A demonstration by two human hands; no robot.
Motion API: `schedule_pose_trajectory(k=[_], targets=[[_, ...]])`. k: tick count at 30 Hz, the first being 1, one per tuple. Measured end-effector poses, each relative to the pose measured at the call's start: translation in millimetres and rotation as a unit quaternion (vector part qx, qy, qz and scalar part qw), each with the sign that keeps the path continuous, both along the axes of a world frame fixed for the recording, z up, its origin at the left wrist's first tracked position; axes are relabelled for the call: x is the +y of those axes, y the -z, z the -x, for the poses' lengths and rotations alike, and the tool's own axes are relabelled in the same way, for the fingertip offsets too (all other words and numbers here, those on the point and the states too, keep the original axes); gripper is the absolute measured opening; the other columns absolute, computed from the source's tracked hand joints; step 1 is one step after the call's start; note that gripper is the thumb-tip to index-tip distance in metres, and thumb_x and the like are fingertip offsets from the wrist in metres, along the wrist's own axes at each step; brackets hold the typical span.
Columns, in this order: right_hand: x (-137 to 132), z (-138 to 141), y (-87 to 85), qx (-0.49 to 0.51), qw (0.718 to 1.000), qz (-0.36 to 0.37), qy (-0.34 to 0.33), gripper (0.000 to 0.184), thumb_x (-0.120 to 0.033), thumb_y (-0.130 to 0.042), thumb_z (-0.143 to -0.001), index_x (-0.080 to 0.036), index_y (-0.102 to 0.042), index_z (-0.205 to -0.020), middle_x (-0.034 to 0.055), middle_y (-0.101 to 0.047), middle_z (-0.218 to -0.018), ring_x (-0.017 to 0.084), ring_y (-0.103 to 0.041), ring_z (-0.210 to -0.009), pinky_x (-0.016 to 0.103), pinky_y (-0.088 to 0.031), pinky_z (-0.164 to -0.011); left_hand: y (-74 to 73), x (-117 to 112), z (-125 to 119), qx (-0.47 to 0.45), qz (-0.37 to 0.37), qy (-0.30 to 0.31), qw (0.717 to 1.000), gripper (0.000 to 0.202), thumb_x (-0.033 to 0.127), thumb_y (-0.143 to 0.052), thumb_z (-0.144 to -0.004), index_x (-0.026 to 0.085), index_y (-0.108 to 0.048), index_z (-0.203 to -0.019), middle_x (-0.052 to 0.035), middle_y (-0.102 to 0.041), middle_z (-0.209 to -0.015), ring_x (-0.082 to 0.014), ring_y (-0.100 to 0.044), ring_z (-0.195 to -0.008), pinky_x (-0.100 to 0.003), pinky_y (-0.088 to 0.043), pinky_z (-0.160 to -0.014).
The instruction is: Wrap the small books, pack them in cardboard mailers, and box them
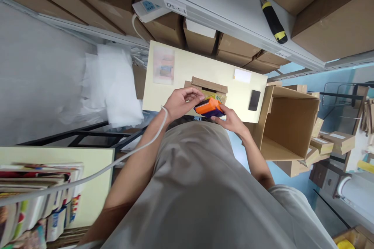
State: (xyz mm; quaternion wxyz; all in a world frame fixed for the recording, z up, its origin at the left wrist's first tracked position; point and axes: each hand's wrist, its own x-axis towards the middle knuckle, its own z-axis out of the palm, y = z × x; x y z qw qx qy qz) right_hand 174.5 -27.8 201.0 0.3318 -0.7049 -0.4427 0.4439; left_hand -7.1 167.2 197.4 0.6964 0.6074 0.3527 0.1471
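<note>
My right hand (230, 120) is closed on the right end of a boxy orange and dark purple item (210, 108), tilted just above the table's near edge. What kind of item it is I cannot make out. My left hand (182, 103) is at the item's left end, thumb and fingertips pinched together; anything between them is too small to see. A pale cord circles the left wrist. Just beyond both hands lies an opened brown cardboard box (209, 83) with its flaps up, and something yellowish and shiny shows at its near side.
On the pale yellow table (198, 62) lie a black phone (254, 100), a white card (242, 75) and a clear bag (163, 65). A large open carton (288, 124) stands right. A shelf edge (233, 27) with a black-yellow tool (274, 21) overhangs the back. Books (37, 198) sit lower left.
</note>
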Motion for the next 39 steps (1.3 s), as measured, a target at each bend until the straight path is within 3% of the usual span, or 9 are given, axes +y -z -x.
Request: schedule_pose_trajectory(k=[10,18,21,26,29,32,36,39], targets=[[7.1,-3.5,-10.1,-0.037,0.998,0.041,-0.033,0.034,-0.058,-0.072,-0.102,-0.025,-0.066,-0.104,0.0021,-0.072,-0.093,0.024,-0.064,-0.084,0.038,-0.057,-0.082,-4.8,0.5,1.6,0.028,0.009,0.003,1.000,0.059,0.075,-0.090,-0.079,0.019,-0.083,-0.095,-0.0096,-0.083,-0.094,-0.0215,-0.072,-0.082,-0.036,-0.065,-0.080],[6.0,-5.1,-10.3,-0.023,0.997,0.053,-0.059,0.033,-0.058,-0.067,-0.105,-0.025,-0.065,-0.108,0.0033,-0.074,-0.098,0.023,-0.066,-0.085,0.036,-0.053,-0.079,-5.6,-3.4,2.0,0.020,-0.078,-0.006,0.997,0.047,0.068,-0.082,-0.089,0.021,-0.081,-0.093,-0.0087,-0.082,-0.097,-0.0230,-0.074,-0.089,-0.038,-0.066,-0.089],[4.7,-6.8,-11.1,-0.029,0.995,0.067,-0.072,0.035,-0.060,-0.067,-0.105,-0.024,-0.065,-0.106,0.0017,-0.071,-0.092,0.022,-0.062,-0.080,0.034,-0.049,-0.076,4.7,-6.7,3.0,0.027,-0.057,-0.029,0.998,0.049,0.069,-0.085,-0.086,0.020,-0.080,-0.092,-0.0090,-0.082,-0.096,-0.0224,-0.073,-0.086,-0.039,-0.066,-0.088],[8.9,-0.7,-5.0,-0.046,0.992,0.102,-0.055,0.044,-0.066,-0.070,-0.101,-0.022,-0.068,-0.107,0.0011,-0.070,-0.089,0.020,-0.059,-0.078,0.032,-0.045,-0.075,30.2,-12.9,3.3,0.040,0.039,-0.062,0.997,0.053,0.067,-0.097,-0.073,0.019,-0.079,-0.085,-0.0082,-0.079,-0.085,-0.0198,-0.070,-0.076,-0.034,-0.063,-0.072],[16.1,6.6,2.1,-0.040,0.991,0.124,-0.018,0.050,-0.071,-0.071,-0.100,-0.021,-0.071,-0.108,0.0022,-0.074,-0.092,0.020,-0.062,-0.081,0.032,-0.046,-0.076,39.9,-19.3,3.3,0.042,0.037,-0.101,0.993,0.049,0.063,-0.097,-0.073,0.019,-0.079,-0.083,-0.0061,-0.078,-0.081,-0.0186,-0.069,-0.073,-0.031,-0.061,-0.069],[18.8,6.1,3.2,0.008,0.988,0.151,-0.030,0.055,-0.076,-0.066,-0.102,-0.021,-0.072,-0.102,0.0036,-0.076,-0.091,0.021,-0.066,-0.083,0.031,-0.048,-0.076,46.5,-24.6,6.0,0.058,0.024,-0.144,0.988,0.040,0.055,-0.096,-0.076,0.019,-0.079,-0.083,-0.0045,-0.078,-0.080,-0.0170,-0.068,-0.071,-0.029,-0.059,-0.067],[11.7,-16.7,-11.2,0.066,0.969,0.226,-0.076,0.066,-0.086,-0.064,-0.099,-0.020,-0.071,-0.093,0.0067,-0.080,-0.087,0.022,-0.073,-0.079,0.031,-0.052,-0.070,58.7,-15.9,16.1,0.068,0.040,-0.230,0.970,0.030,0.043,-0.095,-0.076,0.019,-0.078,-0.084,-0.0033,-0.076,-0.077,-0.0154,-0.067,-0.067,-0.028,-0.058,-0.065],[13.5,-46.4,-29.0,0.077,0.956,0.272,-0.073,0.071,-0.092,-0.068,-0.093,-0.020,-0.070,-0.091,0.0081,-0.082,-0.084,0.022,-0.075,-0.074,0.031,-0.054,-0.066,70.5,-0.7,20.2,0.056,0.050,-0.295,0.952,0.028,0.040,-0.096,-0.076,0.019,-0.078,-0.084,-0.0016,-0.073,-0.074,-0.0150,-0.067,-0.066,-0.028,-0.059,-0.066]])
